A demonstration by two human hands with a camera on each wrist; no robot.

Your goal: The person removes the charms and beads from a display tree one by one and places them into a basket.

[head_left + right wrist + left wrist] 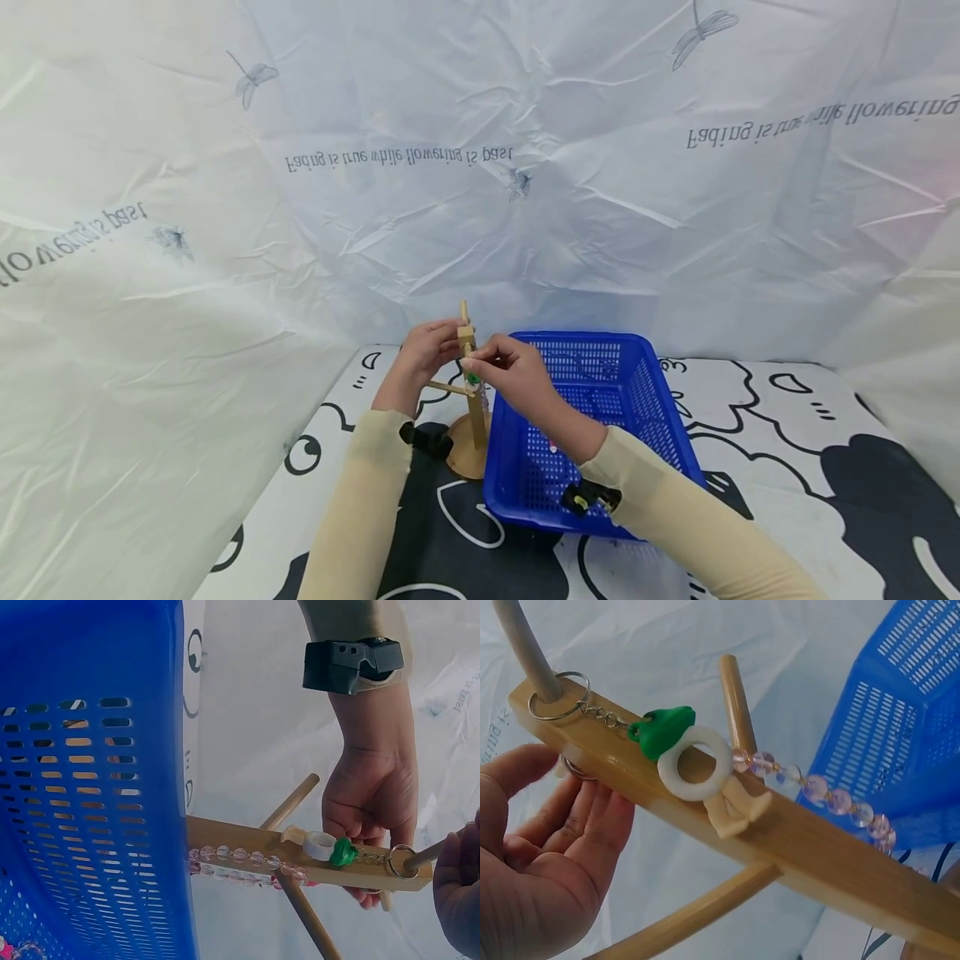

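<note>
The left hand (426, 350) is at the top of a wooden stand (472, 400), behind its post. In the left wrist view its fingers (570, 825) are loosely bent and rest against the back of the post, not wrapped tight around it. The right hand (510, 375) is just at 3 o'clock of the post, with its fingertips pinched together close to the keychain (671, 742). The pictures do not show plainly if it grips the keychain or only touches it.

The keychain hangs on the stand. Its metal ring (559, 696) sits around 1 thin peg (525, 645) near the top of the post. A short chain runs from the ring to a green piece (664, 729) and a white ring (697, 763). The white ring is slipped over another peg (739, 705). A string of clear pink beads (817, 791) lies along the post next to it.

The stand has a round base (467, 454) on the black and white table cover (787, 433). A blue basket (600, 392) stands touching the base at 3 o'clock. Each wrist has a small black camera band (423, 437). A wrinkled white sheet (525, 167) with words on it hangs behind the table at 12 o'clock.
</note>
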